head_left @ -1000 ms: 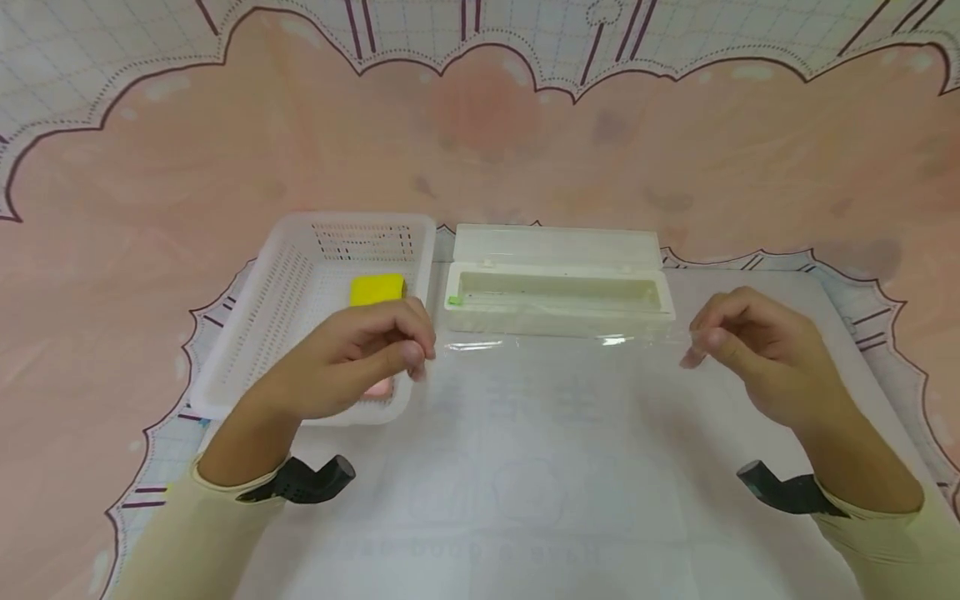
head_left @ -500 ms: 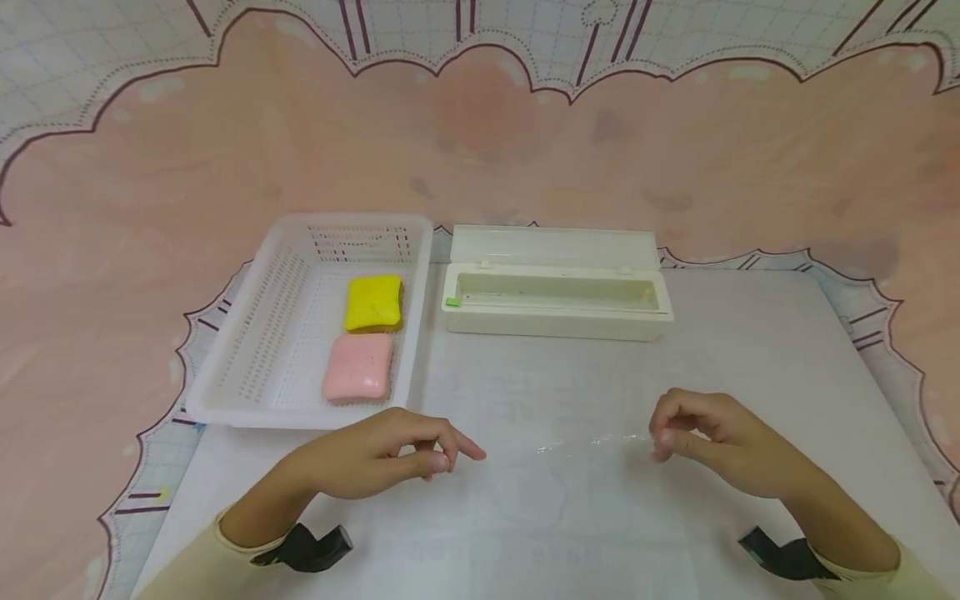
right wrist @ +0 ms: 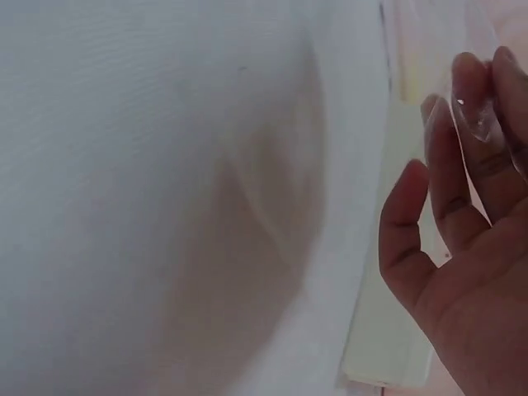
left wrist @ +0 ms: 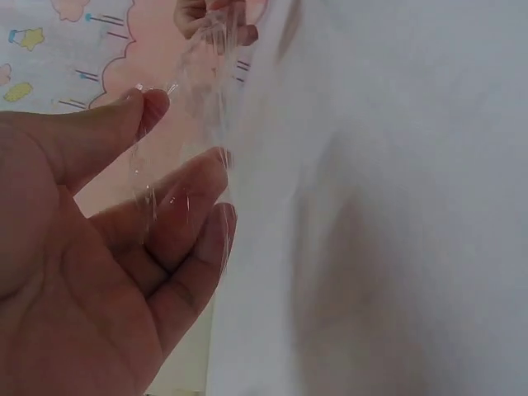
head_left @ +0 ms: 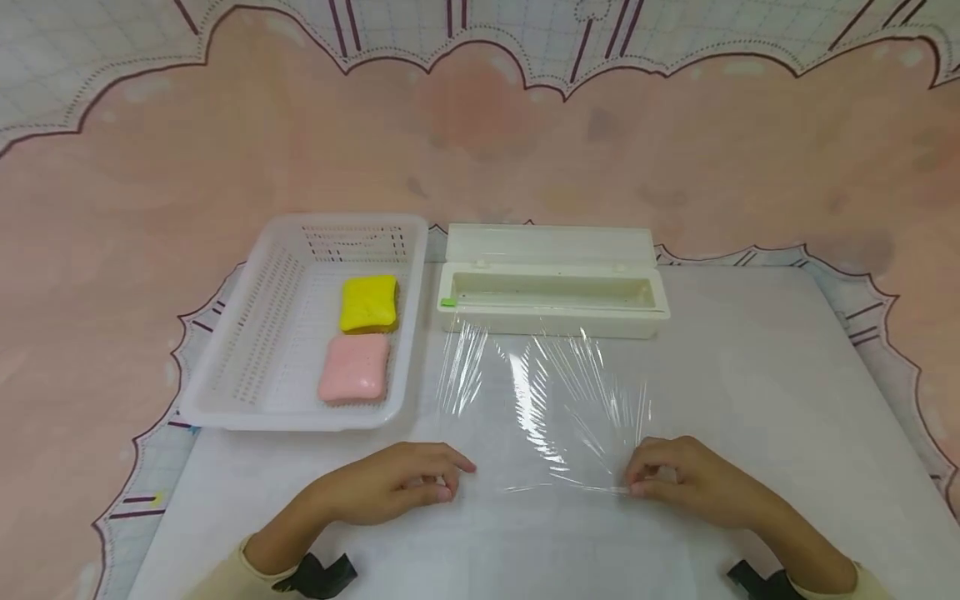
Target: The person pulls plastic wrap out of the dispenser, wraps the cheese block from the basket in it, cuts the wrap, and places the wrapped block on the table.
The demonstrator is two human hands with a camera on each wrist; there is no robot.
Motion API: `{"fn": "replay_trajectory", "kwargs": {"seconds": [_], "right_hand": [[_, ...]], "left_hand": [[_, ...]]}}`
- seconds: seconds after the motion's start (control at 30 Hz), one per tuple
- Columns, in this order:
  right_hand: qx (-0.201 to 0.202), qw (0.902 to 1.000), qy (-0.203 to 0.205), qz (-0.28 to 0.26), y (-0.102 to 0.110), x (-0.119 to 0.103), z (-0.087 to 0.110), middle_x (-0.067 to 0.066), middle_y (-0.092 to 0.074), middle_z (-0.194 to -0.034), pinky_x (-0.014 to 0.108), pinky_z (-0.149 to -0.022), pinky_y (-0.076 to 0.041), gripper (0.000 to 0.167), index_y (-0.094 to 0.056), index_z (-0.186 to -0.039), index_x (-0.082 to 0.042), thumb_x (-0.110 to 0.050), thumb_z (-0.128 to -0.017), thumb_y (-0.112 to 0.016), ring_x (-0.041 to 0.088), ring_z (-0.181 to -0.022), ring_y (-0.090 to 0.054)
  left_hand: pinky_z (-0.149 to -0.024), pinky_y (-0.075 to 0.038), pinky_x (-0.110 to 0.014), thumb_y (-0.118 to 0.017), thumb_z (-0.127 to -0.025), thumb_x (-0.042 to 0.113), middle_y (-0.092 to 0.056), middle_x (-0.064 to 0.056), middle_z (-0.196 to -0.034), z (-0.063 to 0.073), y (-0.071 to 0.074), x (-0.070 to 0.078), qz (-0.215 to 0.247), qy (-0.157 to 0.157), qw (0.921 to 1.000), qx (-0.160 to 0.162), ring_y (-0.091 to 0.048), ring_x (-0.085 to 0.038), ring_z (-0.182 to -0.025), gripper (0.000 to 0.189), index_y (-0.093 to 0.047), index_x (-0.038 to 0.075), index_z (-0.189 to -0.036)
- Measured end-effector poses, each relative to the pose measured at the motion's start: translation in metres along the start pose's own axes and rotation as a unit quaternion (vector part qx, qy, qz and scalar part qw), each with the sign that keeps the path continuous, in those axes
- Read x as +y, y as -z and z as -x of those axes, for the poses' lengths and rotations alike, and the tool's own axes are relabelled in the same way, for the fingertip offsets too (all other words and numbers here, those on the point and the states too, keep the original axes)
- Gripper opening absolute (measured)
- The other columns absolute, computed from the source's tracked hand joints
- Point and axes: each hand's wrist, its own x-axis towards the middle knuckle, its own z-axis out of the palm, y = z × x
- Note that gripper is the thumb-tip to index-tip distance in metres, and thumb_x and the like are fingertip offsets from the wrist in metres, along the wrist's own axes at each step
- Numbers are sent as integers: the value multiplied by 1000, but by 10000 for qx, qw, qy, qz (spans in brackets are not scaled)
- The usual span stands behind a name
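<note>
A clear sheet of cling film (head_left: 528,400) spreads between my hands, its wrinkled far part overlapping the front of the white box. My right hand (head_left: 686,475) pinches its near right corner between thumb and fingers. At the near left side is my left hand (head_left: 397,483), index finger pointing forward and thumb close to the other fingers. In the left wrist view the cling film (left wrist: 186,124) wraps around the thumb and fingertips of the left hand (left wrist: 91,239). The right wrist view shows the film (right wrist: 474,120) over the fingertips of the right hand (right wrist: 478,231).
At the back stands a long white box (head_left: 551,325) with its lid up, a small green piece (head_left: 448,302) at its left front edge. Left of it is a white perforated basket (head_left: 270,367) holding a yellow block (head_left: 368,303) and a pink block (head_left: 354,368). White cloth (head_left: 765,375) covers the table.
Both hands have come down and nearer from in front of the box and basket, bringing the film with them. Its sheet now shows spread out, and the blocks in the basket are uncovered.
</note>
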Motion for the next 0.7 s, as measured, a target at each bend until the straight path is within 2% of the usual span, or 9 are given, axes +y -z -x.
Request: {"fn": "replay_trajectory", "kwargs": {"seconds": [0.07,0.23,0.37,0.43,0.5,0.7], "right_hand": [[121,9998,145,112,-4,4,1,-9,-72,-94,21,-72,-50,14,-73,-100,-23,-11,-92,-74,2,-84,-61],[358,9978,381,416,-9,13,3,-9,-70,-92,17,-68,-48,16,-73,-98,-26,-12,-89,-77,0,-81,-58],[346,9968,337,634,-11,18,6,-12,-69,-90,16,-70,-48,15,-74,-96,-28,-15,-89,-78,-1,-82,-58],[328,9962,287,761,-11,20,6,-13,-69,-90,16,-70,-48,14,-74,-95,-29,-17,-89,-78,-1,-83,-59],[316,9952,210,902,-13,23,6,-15,-68,-89,17,-68,-49,14,-74,-94,-30,-18,-89,-79,-2,-83,-58],[527,9859,469,1519,-17,27,4,-19,-65,-93,11,-74,-46,16,-73,-88,-32,-19,-85,-82,-1,-86,-56]], "left_hand": [[-99,-52,-28,-53,-107,29,-64,0,-134,2,-5,-4,-184,-12,9998,67,-62,-15,-121,17,-67,19,-102],[-93,-52,-22,-56,-106,33,-59,6,-124,5,-18,-11,-581,46,9981,192,-60,-2,-105,19,-71,23,-101],[-91,-50,-19,-57,-105,33,-57,12,-116,5,-26,-11,-925,-114,9952,315,-57,1,-100,18,-73,25,-99],[-91,-49,-17,-58,-104,31,-57,14,-113,5,-30,-12,-1260,-251,9910,382,-55,1,-100,17,-73,25,-97],[-89,-48,-15,-59,-104,30,-58,16,-110,5,-32,-11,-1568,-246,9866,371,-53,1,-100,18,-74,27,-97],[-85,-45,-10,-62,-103,29,-62,20,-103,6,-35,-7,-2096,-62,9772,335,-50,3,-95,18,-79,25,-104]]}}
